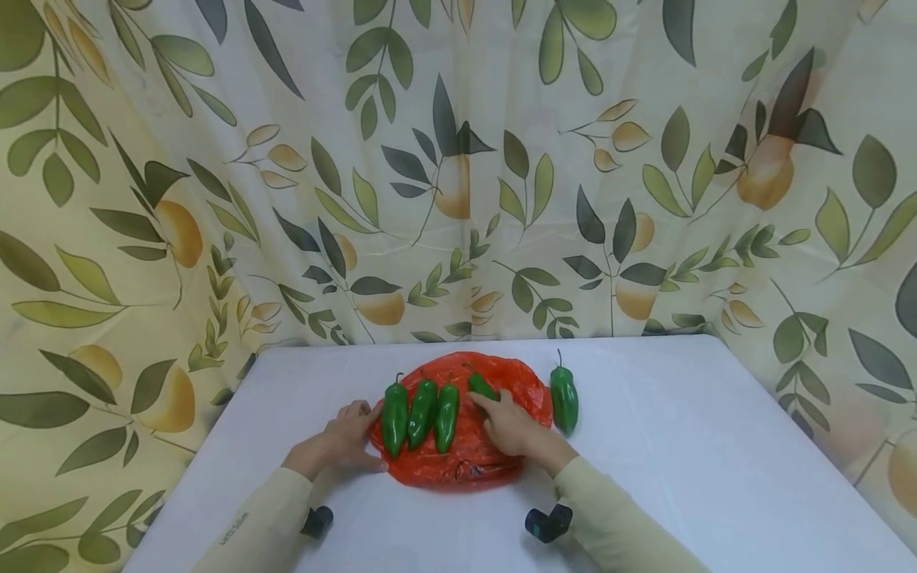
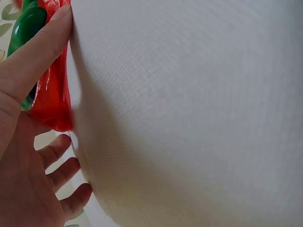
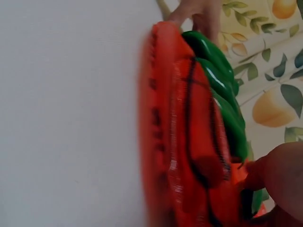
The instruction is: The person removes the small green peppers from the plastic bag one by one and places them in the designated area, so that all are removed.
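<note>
A red plastic bag (image 1: 423,469) lies flat on the white table, with three green chili peppers side by side on its left half: a left one (image 1: 395,420), a middle one (image 1: 423,414) and a right one (image 1: 446,418). My right hand (image 1: 512,426) holds another green chili pepper (image 1: 482,385) over the bag's right half, thumb and fingers around its lower end. At the bag's left edge my left hand (image 1: 349,434) rests with fingers apart; its thumb (image 2: 40,52) touches the bag in the left wrist view. One more green chili pepper (image 1: 564,402) lies just right of the bag.
The white table (image 1: 666,446) stretches out around the bag. Behind it hangs a curtain (image 1: 458,159) printed with leaves and fruit. Dark wrist-worn devices sit by the left sleeve (image 1: 318,521) and the right sleeve (image 1: 548,524).
</note>
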Motion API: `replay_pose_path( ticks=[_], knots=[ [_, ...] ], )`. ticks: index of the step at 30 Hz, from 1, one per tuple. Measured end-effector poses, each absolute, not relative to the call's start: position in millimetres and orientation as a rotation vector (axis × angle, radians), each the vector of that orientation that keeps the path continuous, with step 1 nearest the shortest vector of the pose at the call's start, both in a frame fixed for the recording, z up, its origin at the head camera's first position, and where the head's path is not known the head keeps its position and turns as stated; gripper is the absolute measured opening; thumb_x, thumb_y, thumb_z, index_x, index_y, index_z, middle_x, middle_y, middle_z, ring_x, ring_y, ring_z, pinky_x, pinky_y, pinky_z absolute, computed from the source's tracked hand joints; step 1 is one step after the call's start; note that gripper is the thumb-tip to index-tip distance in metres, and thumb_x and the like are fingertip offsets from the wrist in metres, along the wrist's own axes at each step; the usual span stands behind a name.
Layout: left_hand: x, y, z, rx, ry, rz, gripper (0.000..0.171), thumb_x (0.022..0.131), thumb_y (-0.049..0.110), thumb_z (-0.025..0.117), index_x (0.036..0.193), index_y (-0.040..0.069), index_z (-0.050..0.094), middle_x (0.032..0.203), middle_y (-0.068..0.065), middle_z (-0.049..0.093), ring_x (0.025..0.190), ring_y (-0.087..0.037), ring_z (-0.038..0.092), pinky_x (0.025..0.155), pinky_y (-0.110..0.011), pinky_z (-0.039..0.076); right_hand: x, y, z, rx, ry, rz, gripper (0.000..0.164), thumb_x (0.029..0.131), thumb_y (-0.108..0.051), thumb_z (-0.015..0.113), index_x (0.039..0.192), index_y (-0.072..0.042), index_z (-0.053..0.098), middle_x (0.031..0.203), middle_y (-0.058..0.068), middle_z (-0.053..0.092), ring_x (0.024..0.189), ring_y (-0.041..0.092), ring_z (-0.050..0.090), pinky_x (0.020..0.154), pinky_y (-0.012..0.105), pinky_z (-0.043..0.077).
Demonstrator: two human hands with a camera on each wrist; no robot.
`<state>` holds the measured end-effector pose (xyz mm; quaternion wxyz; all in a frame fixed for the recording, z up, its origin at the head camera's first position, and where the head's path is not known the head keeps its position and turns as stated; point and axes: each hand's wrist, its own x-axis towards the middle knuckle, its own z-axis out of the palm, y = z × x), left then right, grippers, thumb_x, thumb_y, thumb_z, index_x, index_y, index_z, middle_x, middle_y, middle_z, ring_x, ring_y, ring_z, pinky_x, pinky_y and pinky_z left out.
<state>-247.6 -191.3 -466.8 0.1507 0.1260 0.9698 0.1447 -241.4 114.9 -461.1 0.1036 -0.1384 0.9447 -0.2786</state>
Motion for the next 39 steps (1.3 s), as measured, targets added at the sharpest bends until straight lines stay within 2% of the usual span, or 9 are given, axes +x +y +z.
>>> replay_pose_path(
  ticks=[4, 7, 12, 16, 22, 24, 29, 36, 39],
  knots=[
    [-246, -191, -465, 0.368, 2.789, 0.415, 0.104, 0.070, 0.036, 0.092, 0.157, 0.018, 0.038, 0.139, -0.014, 0.045, 0.125, -0.030, 0.043, 0.104, -0.059, 0.049, -245, 124, -449, -0.489, 2.725, -0.898, 0.045, 0.102, -0.009, 0.050, 0.147, -0.009, 0.052, 0.151, 0.019, 0.051, 0.139, 0.039, 0.047, 0.111, 0.062, 0.044],
    [-245, -191, -464, 0.367, 2.792, 0.425, 0.104, 0.069, 0.036, 0.092, 0.156, 0.017, 0.039, 0.140, -0.015, 0.045, 0.126, -0.031, 0.043, 0.104, -0.060, 0.049, -246, 134, -445, -0.528, 2.718, -0.986, 0.045, 0.100, -0.006, 0.050, 0.145, -0.007, 0.054, 0.147, 0.014, 0.056, 0.129, 0.031, 0.054, 0.108, 0.054, 0.049],
    [-244, -191, -464, 0.350, 2.788, 0.426, 0.105, 0.069, 0.037, 0.092, 0.157, 0.018, 0.039, 0.143, -0.015, 0.044, 0.128, -0.032, 0.043, 0.105, -0.062, 0.049, -243, 148, -444, -0.511, 2.680, -1.157, 0.049, 0.099, -0.007, 0.047, 0.147, -0.011, 0.051, 0.137, 0.013, 0.057, 0.105, 0.024, 0.054, 0.077, 0.034, 0.050],
    [-243, -192, -465, 0.332, 2.788, 0.437, 0.106, 0.068, 0.037, 0.093, 0.157, 0.020, 0.039, 0.144, -0.014, 0.043, 0.130, -0.032, 0.042, 0.103, -0.062, 0.050, -236, 158, -442, -0.520, 2.619, -1.318, 0.053, 0.098, -0.007, 0.047, 0.151, -0.015, 0.046, 0.143, 0.016, 0.051, 0.113, 0.027, 0.051, 0.080, 0.032, 0.050],
    [-245, -192, -467, 0.337, 2.787, 0.444, 0.106, 0.068, 0.037, 0.093, 0.157, 0.021, 0.038, 0.144, -0.014, 0.043, 0.130, -0.031, 0.042, 0.102, -0.060, 0.051, -224, 169, -433, -0.499, 2.519, -1.464, 0.069, 0.099, -0.004, 0.043, 0.161, -0.029, 0.026, 0.158, 0.014, 0.034, 0.097, 0.030, 0.054, 0.072, 0.031, 0.050],
    [-245, -192, -468, 0.338, 2.788, 0.447, 0.105, 0.069, 0.037, 0.092, 0.157, 0.020, 0.038, 0.145, -0.014, 0.043, 0.130, -0.031, 0.041, 0.103, -0.060, 0.051, -220, 173, -429, -0.496, 2.507, -1.481, 0.070, 0.099, -0.003, 0.043, 0.161, -0.030, 0.024, 0.161, 0.015, 0.029, 0.107, 0.033, 0.052, 0.075, 0.033, 0.051],
    [-246, -192, -468, 0.337, 2.779, 0.455, 0.105, 0.069, 0.038, 0.092, 0.157, 0.020, 0.038, 0.146, -0.015, 0.043, 0.131, -0.033, 0.042, 0.105, -0.062, 0.049, -211, 187, -425, -0.495, 2.501, -1.498, 0.066, 0.100, -0.003, 0.045, 0.160, -0.025, 0.030, 0.168, 0.019, 0.019, 0.148, 0.047, 0.026, 0.107, 0.060, 0.048],
    [-245, -191, -466, 0.324, 2.781, 0.439, 0.106, 0.068, 0.038, 0.093, 0.157, 0.021, 0.038, 0.146, -0.015, 0.043, 0.131, -0.033, 0.043, 0.104, -0.063, 0.049, -207, 209, -426, -0.517, 2.591, -1.502, 0.063, 0.097, 0.001, 0.049, 0.155, -0.017, 0.036, 0.164, 0.028, 0.021, 0.146, 0.055, 0.028, 0.105, 0.063, 0.048],
    [-246, -191, -467, 0.327, 2.783, 0.436, 0.105, 0.069, 0.038, 0.092, 0.157, 0.021, 0.038, 0.147, -0.016, 0.043, 0.132, -0.033, 0.042, 0.104, -0.062, 0.049, -208, 220, -425, -0.500, 2.687, -1.443, 0.060, 0.097, 0.001, 0.050, 0.154, -0.014, 0.038, 0.158, 0.031, 0.030, 0.134, 0.053, 0.043, 0.096, 0.056, 0.057]
  ],
)
